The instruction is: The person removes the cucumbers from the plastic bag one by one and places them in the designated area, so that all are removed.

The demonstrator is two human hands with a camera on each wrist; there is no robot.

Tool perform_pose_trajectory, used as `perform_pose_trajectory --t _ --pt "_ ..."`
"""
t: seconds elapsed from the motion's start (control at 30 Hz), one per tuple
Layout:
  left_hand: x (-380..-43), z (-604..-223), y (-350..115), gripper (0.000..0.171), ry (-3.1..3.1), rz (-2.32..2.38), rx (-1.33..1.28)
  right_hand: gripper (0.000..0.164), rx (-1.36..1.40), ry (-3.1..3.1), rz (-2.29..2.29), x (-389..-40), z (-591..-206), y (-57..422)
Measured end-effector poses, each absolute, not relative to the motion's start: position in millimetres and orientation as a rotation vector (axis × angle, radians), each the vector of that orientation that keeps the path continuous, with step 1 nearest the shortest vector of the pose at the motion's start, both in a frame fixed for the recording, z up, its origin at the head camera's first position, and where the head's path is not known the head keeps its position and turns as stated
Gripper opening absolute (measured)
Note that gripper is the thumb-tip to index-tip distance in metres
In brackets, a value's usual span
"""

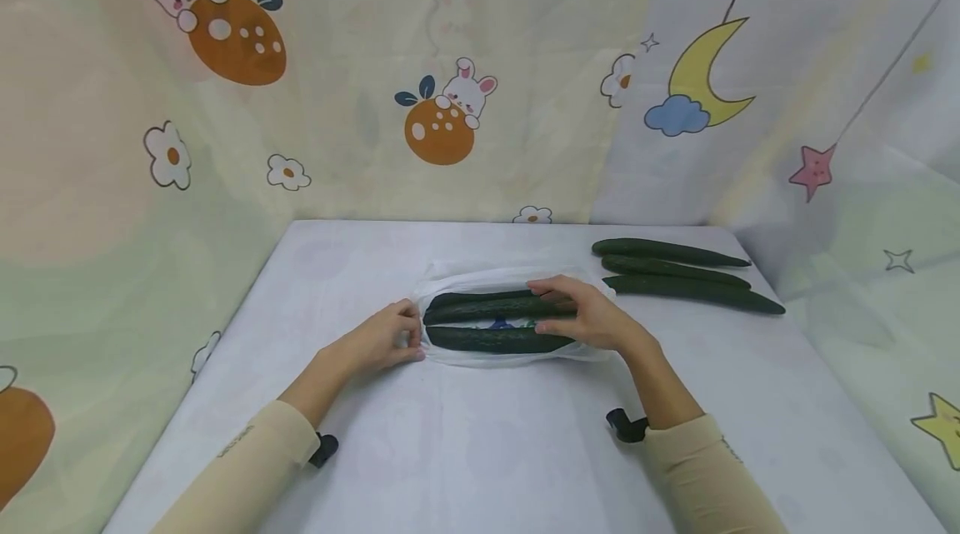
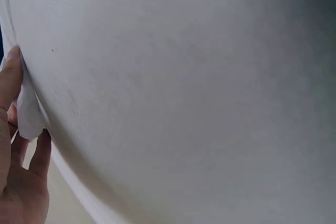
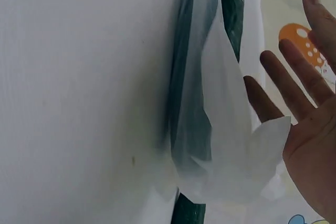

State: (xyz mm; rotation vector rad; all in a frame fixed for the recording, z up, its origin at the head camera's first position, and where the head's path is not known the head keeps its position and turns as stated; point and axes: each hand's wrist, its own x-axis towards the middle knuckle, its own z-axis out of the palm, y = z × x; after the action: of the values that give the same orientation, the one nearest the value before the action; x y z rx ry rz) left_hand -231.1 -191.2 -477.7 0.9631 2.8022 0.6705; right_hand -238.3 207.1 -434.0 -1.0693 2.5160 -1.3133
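Observation:
A white plastic bag (image 1: 487, 277) lies at mid-table, spread wide, with dark green cucumbers (image 1: 495, 340) lying lengthwise in it. At its left end my left hand (image 1: 386, 338) pinches the bag's edge; the left wrist view shows white film between the fingers (image 2: 40, 156). Over the bag's right end hovers my right hand (image 1: 588, 313), fingers spread. In the right wrist view that hand (image 3: 310, 129) has straight fingers beside the bag's loose flap (image 3: 231, 129). One cucumber (image 3: 233, 14) shows behind the flap. The cucumbers' right ends are partly hidden by the right hand.
Three more cucumbers lie side by side at the table's back right: a far one (image 1: 660, 249), a middle one (image 1: 667, 270) and a near one (image 1: 697, 292). A white cloth covers the table (image 1: 450, 451). Printed curtains (image 1: 337, 101) stand behind and at both sides.

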Motion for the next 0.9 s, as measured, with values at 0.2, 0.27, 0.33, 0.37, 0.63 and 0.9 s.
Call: perform_pose_trajectory --t 0.2,0.27,0.33,0.37,0.63,0.9 --pt "-232.3 -480.0 -195.5 0.021 2.759 0.728 0.993 0.071 -0.997 2.441 -1.223 -238.6 -440.4 195.4" --pt "-232.7 -480.6 -196.9 0.021 2.753 0.74 1.003 0.071 -0.984 2.439 -1.18 -238.7 -442.4 192.3" --pt "-232.8 -481.2 -198.2 0.021 2.752 0.744 0.998 0.071 -0.972 2.451 -1.139 -238.6 -444.2 189.8" --pt "-233.2 -481.5 -198.7 0.021 2.748 0.752 0.995 0.071 -0.966 2.462 -1.122 -238.5 -444.9 188.8" --pt "-236.5 -484.6 -202.4 0.021 2.736 0.756 0.986 0.06 -0.964 2.511 -0.992 -238.9 -448.7 182.1" --pt "-236.9 -485.2 -205.4 0.022 2.726 0.798 0.997 0.061 -0.941 2.532 -0.935 -239.1 -453.6 175.7"
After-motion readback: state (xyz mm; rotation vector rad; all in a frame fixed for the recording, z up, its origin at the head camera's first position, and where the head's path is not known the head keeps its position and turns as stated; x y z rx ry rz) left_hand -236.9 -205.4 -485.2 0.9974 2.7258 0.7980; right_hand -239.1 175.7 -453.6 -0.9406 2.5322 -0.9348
